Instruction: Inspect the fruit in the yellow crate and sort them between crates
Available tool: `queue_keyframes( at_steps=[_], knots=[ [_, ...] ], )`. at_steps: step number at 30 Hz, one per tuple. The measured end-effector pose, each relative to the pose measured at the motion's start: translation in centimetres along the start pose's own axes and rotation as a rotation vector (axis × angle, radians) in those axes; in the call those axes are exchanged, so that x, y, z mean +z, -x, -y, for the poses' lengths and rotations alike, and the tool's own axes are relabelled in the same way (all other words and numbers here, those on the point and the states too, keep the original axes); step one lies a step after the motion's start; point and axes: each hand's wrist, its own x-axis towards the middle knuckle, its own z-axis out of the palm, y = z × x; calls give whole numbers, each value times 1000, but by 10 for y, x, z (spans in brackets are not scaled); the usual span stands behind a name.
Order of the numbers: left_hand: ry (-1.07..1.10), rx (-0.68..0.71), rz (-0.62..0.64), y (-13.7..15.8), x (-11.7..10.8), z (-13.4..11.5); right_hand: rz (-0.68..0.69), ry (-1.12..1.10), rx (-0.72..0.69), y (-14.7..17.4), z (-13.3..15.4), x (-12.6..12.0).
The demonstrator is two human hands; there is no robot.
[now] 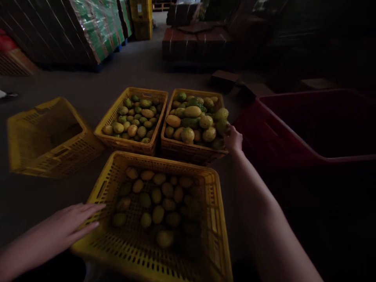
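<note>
My left hand (pixel 79 221) is open, its fingers stretched out over the left rim of the front yellow crate (pixel 216 219). Oval green and yellow fruits (pixel 158 214) lie scattered across that crate's bottom. My right hand (pixel 234 139) reaches to the right edge of the back right yellow crate (pixel 190 148), which is heaped with larger, rounder yellow-green fruits (pixel 192 111). Its fingers close against a yellow-green fruit (pixel 222 126) at that edge; the fingertips are partly hidden. Another pale green fruit (pixel 221 114) sits just above it.
The back left yellow crate (pixel 126 139) holds many smaller fruits. A tilted yellow crate (pixel 58 156) stands at far left, and a large dark red bin (pixel 282 129) at right. Behind are flat boxes (pixel 225 78), wrapped pallet stacks (pixel 100 31) and stacked yellow crates (pixel 141 19).
</note>
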Motion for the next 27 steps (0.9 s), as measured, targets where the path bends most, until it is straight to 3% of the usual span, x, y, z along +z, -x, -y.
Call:
queue_keyframes(
  at_steps=[6,8,10,12,14,16,17,22,27],
  knots=[
    [26,-62,161,-11,-25,-23,-10,-130,-59,22,-1,-2],
    [5,-67,186,-11,-31,-29,-75,-168,-162,52,9,-11],
    [-26,-63,215,-10,-38,-36,-73,-179,-354,94,23,-23],
    [-62,-65,238,-7,-45,-44,76,-153,-579,144,39,-34],
    [-91,-63,261,-1,-52,-52,432,-77,-728,194,52,-38],
    [-103,-52,279,5,-57,-58,866,-21,-659,237,61,-31],
    [-99,-42,282,9,-58,-60,928,-4,-610,255,63,-24],
    [-44,-38,271,24,-53,-43,903,-120,-274,309,62,14],
    [2,-76,214,35,-46,-7,827,-386,-55,314,70,13]
  ],
)
